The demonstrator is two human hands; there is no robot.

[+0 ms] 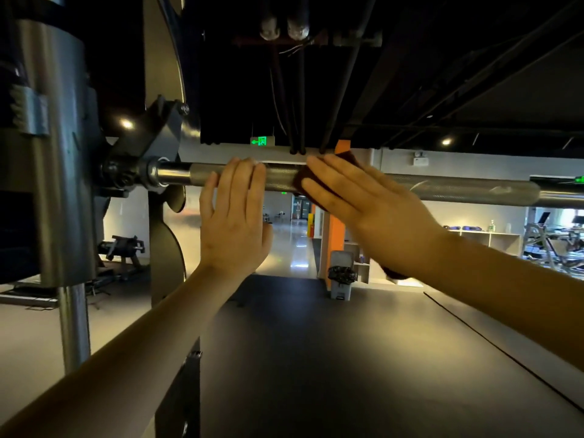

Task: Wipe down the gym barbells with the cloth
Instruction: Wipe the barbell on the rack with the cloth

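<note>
A steel barbell (458, 188) with a knurled grip runs level across the view at head height, fixed at its left end to a machine's carriage. My left hand (235, 213) rests against the bar with straight fingers laid over its front, thumb beside it. A dark red cloth (300, 181) lies on the bar to the right of that hand. My right hand (357, 197) presses the cloth flat against the bar with fingers stretched out to the left. Most of the cloth is hidden under that hand; a dark piece shows below my right wrist.
The machine's upright column (60, 184) and bracket (148, 137) stand close on the left. Dark mat flooring (316, 358) lies below. A grey bin (341, 276) stands by an orange pillar (336, 229). Shelves (493, 238) and more gym machines are at the far right.
</note>
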